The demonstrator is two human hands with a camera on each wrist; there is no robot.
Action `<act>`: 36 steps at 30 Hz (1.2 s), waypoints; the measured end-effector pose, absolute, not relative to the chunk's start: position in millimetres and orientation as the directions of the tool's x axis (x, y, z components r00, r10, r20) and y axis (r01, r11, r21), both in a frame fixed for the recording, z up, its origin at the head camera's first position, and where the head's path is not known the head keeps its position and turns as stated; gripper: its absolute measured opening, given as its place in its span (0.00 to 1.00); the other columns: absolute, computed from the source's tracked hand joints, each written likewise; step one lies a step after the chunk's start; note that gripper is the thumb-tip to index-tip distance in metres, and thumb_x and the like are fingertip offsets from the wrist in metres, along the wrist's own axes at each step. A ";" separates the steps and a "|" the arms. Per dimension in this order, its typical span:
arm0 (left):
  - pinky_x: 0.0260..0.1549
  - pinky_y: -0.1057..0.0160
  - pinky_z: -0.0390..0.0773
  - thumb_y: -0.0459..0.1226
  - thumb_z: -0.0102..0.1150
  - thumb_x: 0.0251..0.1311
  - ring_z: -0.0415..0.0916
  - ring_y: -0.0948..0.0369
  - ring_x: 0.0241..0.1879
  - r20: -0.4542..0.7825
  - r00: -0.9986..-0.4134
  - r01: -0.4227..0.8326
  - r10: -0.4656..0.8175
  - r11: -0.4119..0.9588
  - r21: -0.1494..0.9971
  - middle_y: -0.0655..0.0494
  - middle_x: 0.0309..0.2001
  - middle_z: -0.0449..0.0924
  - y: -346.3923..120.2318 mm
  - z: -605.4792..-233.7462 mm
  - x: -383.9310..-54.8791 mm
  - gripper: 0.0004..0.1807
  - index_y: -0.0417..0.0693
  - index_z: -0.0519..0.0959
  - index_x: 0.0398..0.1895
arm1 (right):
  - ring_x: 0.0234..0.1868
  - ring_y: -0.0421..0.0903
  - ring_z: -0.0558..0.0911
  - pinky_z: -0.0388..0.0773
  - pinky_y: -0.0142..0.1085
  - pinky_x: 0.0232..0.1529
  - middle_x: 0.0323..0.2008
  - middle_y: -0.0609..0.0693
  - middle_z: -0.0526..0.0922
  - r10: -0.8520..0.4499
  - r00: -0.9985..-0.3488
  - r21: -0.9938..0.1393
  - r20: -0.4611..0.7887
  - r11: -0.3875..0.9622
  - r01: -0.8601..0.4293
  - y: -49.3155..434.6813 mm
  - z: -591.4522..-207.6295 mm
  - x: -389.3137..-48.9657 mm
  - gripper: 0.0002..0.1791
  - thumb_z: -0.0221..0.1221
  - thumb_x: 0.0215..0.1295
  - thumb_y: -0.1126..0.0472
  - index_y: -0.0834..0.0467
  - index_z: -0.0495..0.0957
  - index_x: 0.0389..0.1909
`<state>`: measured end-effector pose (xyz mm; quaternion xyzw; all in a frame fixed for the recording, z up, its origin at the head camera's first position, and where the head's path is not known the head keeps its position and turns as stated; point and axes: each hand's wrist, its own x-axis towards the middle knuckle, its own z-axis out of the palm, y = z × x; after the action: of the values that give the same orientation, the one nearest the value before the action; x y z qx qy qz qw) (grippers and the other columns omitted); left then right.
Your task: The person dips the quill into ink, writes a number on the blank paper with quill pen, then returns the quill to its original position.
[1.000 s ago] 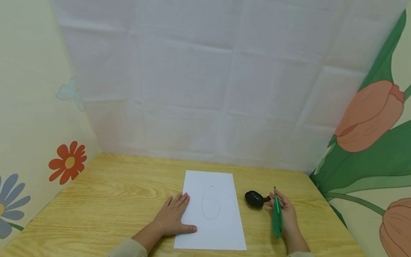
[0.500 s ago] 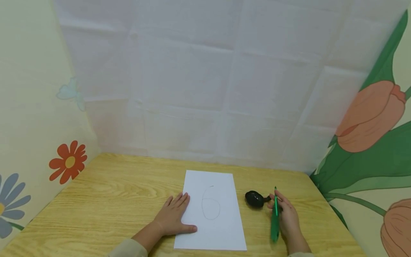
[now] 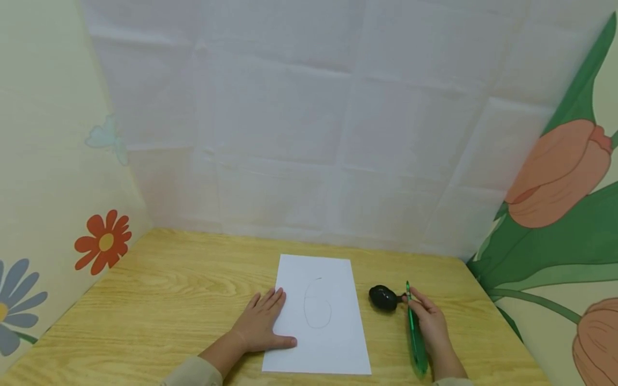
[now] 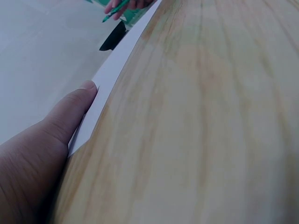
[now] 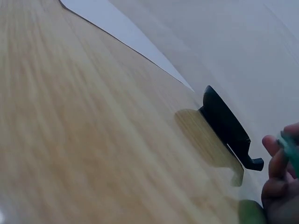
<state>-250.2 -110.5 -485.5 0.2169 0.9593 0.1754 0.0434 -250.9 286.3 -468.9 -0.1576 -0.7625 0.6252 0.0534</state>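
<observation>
My left hand (image 3: 260, 324) lies flat with its fingers spread, pressing the left edge of a white sheet of paper (image 3: 343, 343). A thin looped pencil-like line, shaped much like a 6, is drawn on the sheet. My right hand (image 3: 431, 321) pinches a green pen (image 3: 411, 316) between thumb and fingers, one end pointing up and away. A broad, leaf-like green part hangs along its lower end. Just left of these fingers lies a shiny black spoon-like object (image 3: 383, 298), oval with a short handle. The right wrist view shows this black object (image 5: 224, 120) side-on, its handle end bent.
A wood-grain table (image 3: 193, 279) carries everything. Behind it hangs a creased white sheet (image 3: 289, 134). Side panels bear painted flowers, a red one (image 3: 98, 254) at left and a large tulip (image 3: 555, 177) at right.
The green pen has turned in my right hand: its upper end has tipped left and its broad lower end has swung down and right. My left hand and the paper have stayed put.
</observation>
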 end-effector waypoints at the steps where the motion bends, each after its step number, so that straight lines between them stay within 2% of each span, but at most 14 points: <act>1: 0.74 0.40 0.42 0.76 0.55 0.45 0.44 0.47 0.78 -0.009 -0.902 0.400 0.431 0.845 0.354 0.44 0.78 0.51 -110.5 -485.7 -250.5 0.66 0.38 0.54 0.76 | 0.39 0.14 0.73 0.66 0.12 0.43 0.40 0.28 0.86 0.305 -0.946 -0.968 -0.112 0.181 0.173 286.5 -469.2 -251.0 0.30 0.56 0.70 0.55 0.57 0.64 0.71; 6: 0.74 0.40 0.42 0.75 0.55 0.45 0.44 0.47 0.78 -0.018 -0.901 0.401 0.434 0.847 0.348 0.44 0.78 0.50 -110.0 -482.9 -249.4 0.65 0.38 0.54 0.76 | 0.37 0.17 0.76 0.69 0.14 0.41 0.43 0.33 0.87 0.307 -0.947 -0.960 -0.097 0.223 0.170 285.8 -470.4 -251.7 0.30 0.60 0.68 0.56 0.61 0.67 0.68; 10: 0.74 0.40 0.42 0.75 0.55 0.46 0.44 0.47 0.78 -0.021 -0.902 0.399 0.432 0.850 0.344 0.45 0.78 0.50 -109.9 -481.4 -248.6 0.65 0.38 0.53 0.76 | 0.37 0.23 0.77 0.72 0.18 0.41 0.47 0.47 0.88 0.308 -0.949 -0.930 -0.062 0.327 0.167 285.2 -470.9 -252.8 0.27 0.61 0.67 0.59 0.64 0.71 0.64; 14: 0.74 0.41 0.42 0.75 0.55 0.46 0.44 0.47 0.78 -0.013 -0.902 0.401 0.431 0.848 0.347 0.44 0.77 0.51 -110.0 -481.3 -248.4 0.65 0.38 0.54 0.76 | 0.45 0.37 0.81 0.74 0.25 0.44 0.52 0.60 0.84 0.294 -0.955 -0.876 -0.030 0.453 0.166 284.9 -471.3 -254.3 0.25 0.60 0.67 0.59 0.65 0.73 0.62; 17: 0.74 0.40 0.42 0.75 0.56 0.45 0.44 0.47 0.78 -0.005 -0.901 0.404 0.435 0.842 0.358 0.44 0.77 0.51 -110.3 -482.0 -248.7 0.65 0.37 0.54 0.75 | 0.52 0.51 0.81 0.75 0.31 0.46 0.55 0.64 0.81 0.282 -0.959 -0.848 -0.033 0.500 0.176 285.1 -472.3 -255.5 0.25 0.58 0.67 0.60 0.65 0.72 0.63; 19: 0.74 0.41 0.42 0.75 0.55 0.45 0.44 0.47 0.78 -0.007 -0.901 0.403 0.435 0.842 0.359 0.44 0.77 0.51 -110.5 -482.2 -248.5 0.65 0.38 0.54 0.75 | 0.54 0.55 0.79 0.75 0.32 0.45 0.57 0.65 0.79 0.275 -0.960 -0.834 -0.041 0.520 0.185 285.4 -473.1 -256.1 0.25 0.57 0.67 0.60 0.65 0.72 0.63; 23: 0.74 0.41 0.42 0.76 0.54 0.45 0.44 0.47 0.78 -0.020 -0.902 0.397 0.431 0.848 0.351 0.45 0.78 0.51 -110.4 -482.2 -248.5 0.65 0.38 0.54 0.76 | 0.54 0.56 0.78 0.77 0.39 0.47 0.57 0.66 0.78 0.255 -0.966 -0.809 -0.044 0.558 0.184 286.0 -474.4 -257.2 0.26 0.57 0.66 0.60 0.66 0.71 0.63; 27: 0.75 0.41 0.43 0.76 0.54 0.45 0.44 0.48 0.78 -0.025 -0.903 0.396 0.429 0.853 0.341 0.45 0.78 0.51 -110.3 -482.4 -248.9 0.65 0.39 0.53 0.76 | 0.50 0.55 0.79 0.77 0.44 0.48 0.52 0.65 0.81 0.246 -0.969 -0.778 -0.032 0.603 0.179 285.6 -473.6 -257.5 0.25 0.58 0.64 0.60 0.66 0.73 0.61; 31: 0.74 0.41 0.43 0.75 0.55 0.45 0.45 0.47 0.78 -0.021 -0.902 0.398 0.432 0.847 0.353 0.44 0.77 0.51 -110.6 -481.8 -248.7 0.65 0.38 0.54 0.76 | 0.47 0.53 0.80 0.75 0.39 0.43 0.49 0.63 0.82 0.244 -0.970 -0.754 -0.020 0.634 0.175 285.7 -473.1 -257.5 0.25 0.59 0.63 0.60 0.66 0.75 0.60; 36: 0.74 0.39 0.41 0.76 0.54 0.45 0.45 0.45 0.78 0.004 -0.895 0.416 0.445 0.834 0.363 0.43 0.77 0.51 -112.3 -484.7 -248.9 0.66 0.37 0.54 0.75 | 0.48 0.55 0.80 0.76 0.47 0.48 0.49 0.64 0.82 0.245 -0.969 -0.748 -0.021 0.639 0.178 286.1 -473.9 -257.6 0.25 0.59 0.63 0.60 0.67 0.75 0.59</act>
<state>-248.9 -112.3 -484.7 0.2251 0.9567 0.1804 0.0403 -257.6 286.1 -473.9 -0.1172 -0.9045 0.4081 0.0411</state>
